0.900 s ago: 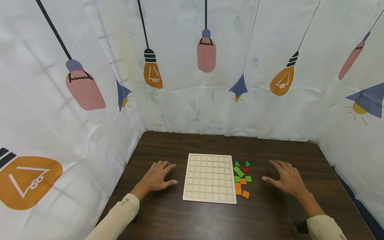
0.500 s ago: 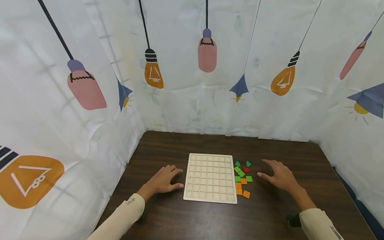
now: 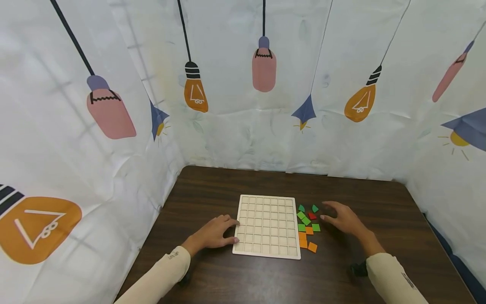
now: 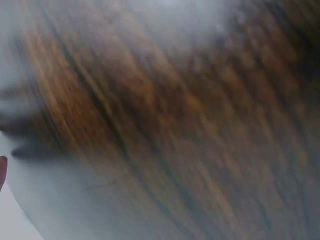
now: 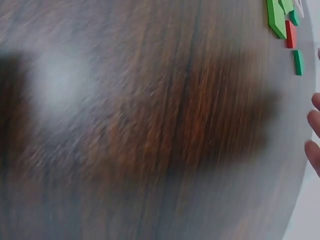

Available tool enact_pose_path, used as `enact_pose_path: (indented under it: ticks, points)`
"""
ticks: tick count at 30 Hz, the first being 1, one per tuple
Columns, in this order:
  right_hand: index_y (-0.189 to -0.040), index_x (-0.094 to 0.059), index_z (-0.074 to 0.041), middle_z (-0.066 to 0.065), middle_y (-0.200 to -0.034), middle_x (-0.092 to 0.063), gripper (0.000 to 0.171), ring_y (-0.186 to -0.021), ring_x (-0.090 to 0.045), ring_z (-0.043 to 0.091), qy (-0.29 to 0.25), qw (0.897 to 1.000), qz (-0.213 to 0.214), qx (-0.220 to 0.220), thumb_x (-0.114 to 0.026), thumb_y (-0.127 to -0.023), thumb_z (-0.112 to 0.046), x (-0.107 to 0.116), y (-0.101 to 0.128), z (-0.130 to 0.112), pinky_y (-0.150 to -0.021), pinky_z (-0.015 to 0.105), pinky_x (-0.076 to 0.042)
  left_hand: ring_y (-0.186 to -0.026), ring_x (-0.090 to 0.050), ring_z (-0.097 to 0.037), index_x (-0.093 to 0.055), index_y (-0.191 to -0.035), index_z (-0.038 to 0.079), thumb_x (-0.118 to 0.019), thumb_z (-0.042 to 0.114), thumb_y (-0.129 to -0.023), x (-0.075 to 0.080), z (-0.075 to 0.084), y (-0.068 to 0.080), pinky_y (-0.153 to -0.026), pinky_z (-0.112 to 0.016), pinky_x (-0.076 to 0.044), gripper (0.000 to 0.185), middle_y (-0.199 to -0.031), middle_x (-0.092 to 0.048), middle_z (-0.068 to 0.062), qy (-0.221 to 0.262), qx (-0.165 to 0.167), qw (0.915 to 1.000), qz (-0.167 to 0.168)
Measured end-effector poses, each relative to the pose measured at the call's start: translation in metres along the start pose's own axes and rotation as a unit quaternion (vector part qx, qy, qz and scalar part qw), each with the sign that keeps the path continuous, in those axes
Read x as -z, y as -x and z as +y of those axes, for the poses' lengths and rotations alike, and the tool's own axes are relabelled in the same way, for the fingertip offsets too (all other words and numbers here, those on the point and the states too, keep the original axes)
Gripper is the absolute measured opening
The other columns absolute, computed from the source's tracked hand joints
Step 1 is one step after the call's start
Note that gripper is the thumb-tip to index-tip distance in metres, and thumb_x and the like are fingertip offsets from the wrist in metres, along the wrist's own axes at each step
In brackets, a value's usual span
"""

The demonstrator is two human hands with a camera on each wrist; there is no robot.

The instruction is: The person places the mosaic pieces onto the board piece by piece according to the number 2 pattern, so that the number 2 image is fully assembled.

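Note:
A pale wooden grid board (image 3: pixel 267 226) with square cells lies flat on the table in the head view. My left hand (image 3: pixel 215 232) is at its left edge, thumb and forefinger spread apart, their tips at the rim; whether they press on it I cannot tell. To the right of the board lie small flat tiles: green squares (image 3: pixel 305 221), a red tile (image 3: pixel 312 215), dark green tiles (image 3: pixel 315 208) and orange squares (image 3: pixel 312 247). My right hand (image 3: pixel 344 218) hovers just right of these tiles, fingers extended and holding nothing. In the right wrist view, its fingertips (image 5: pixel 313 120) show at the right edge.
The dark wood-grain table (image 3: pixel 265 280) carries the board and tiles. White curtains (image 3: pixel 228 135) printed with lamps stand along its back and sides. The left wrist view shows mostly blurred table surface (image 4: pixel 150 125).
My left hand has moved right, up to the board's left edge. My right hand has moved left, closer to the tiles. The board and tiles have stayed in place.

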State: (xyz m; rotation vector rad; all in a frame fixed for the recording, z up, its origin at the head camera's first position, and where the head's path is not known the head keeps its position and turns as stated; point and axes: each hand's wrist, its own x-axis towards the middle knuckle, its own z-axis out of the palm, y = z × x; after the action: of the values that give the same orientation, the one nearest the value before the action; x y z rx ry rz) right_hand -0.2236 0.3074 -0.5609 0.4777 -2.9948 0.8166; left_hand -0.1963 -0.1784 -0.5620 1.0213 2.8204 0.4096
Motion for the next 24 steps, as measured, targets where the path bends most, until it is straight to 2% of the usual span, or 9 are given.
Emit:
enact_pose_path:
  ticks: [8,12,19,24]
  points:
    - [-0.128,-0.055,-0.005,0.014,-0.120,-0.060,0.049,-0.101,-0.060,0.027,-0.044,0.999,-0.024,0.000,-0.070,-0.087,-0.027,-0.009,-0.014,0.004,-0.082,0.049,-0.049,-0.082,-0.041,-0.010,-0.059,-0.124,0.022,-0.056,0.060,-0.086,-0.006,-0.001,-0.003,-0.074,-0.031,-0.037,0.055,-0.100,-0.052,0.005,-0.003,-0.017,0.9998,0.009]
    - [-0.126,-0.056,-0.004,0.014,-0.118,-0.060,0.046,-0.101,-0.059,0.029,-0.040,0.999,-0.031,0.002,-0.068,-0.088,-0.026,-0.013,-0.021,0.005,-0.083,0.049,-0.048,-0.080,-0.040,-0.009,-0.059,-0.123,0.021,-0.058,0.059,-0.085,-0.007,-0.001,-0.003,-0.073,-0.029,-0.036,0.054,-0.098,-0.051,0.006,-0.004,-0.020,0.9997,0.012]
    - [-0.125,-0.059,-0.004,0.013,-0.111,-0.057,0.040,-0.096,-0.057,0.028,-0.040,0.998,-0.034,0.021,-0.067,-0.088,-0.018,-0.015,-0.026,0.003,-0.082,0.048,-0.047,-0.083,-0.041,-0.010,-0.058,-0.124,0.022,-0.058,0.060,-0.085,-0.005,0.002,-0.004,-0.076,-0.031,-0.038,0.055,-0.101,-0.052,0.004,-0.009,-0.011,0.9999,-0.001]
    - [-0.129,-0.057,-0.004,0.013,-0.108,-0.054,0.043,-0.093,-0.055,0.027,-0.021,0.998,-0.050,0.030,-0.068,-0.088,-0.014,-0.014,-0.029,0.001,-0.081,0.048,-0.047,-0.086,-0.043,-0.009,-0.057,-0.125,0.023,-0.057,0.061,-0.085,-0.004,0.004,-0.004,-0.079,-0.032,-0.040,0.056,-0.104,-0.053,0.004,-0.012,-0.006,0.9999,-0.009]
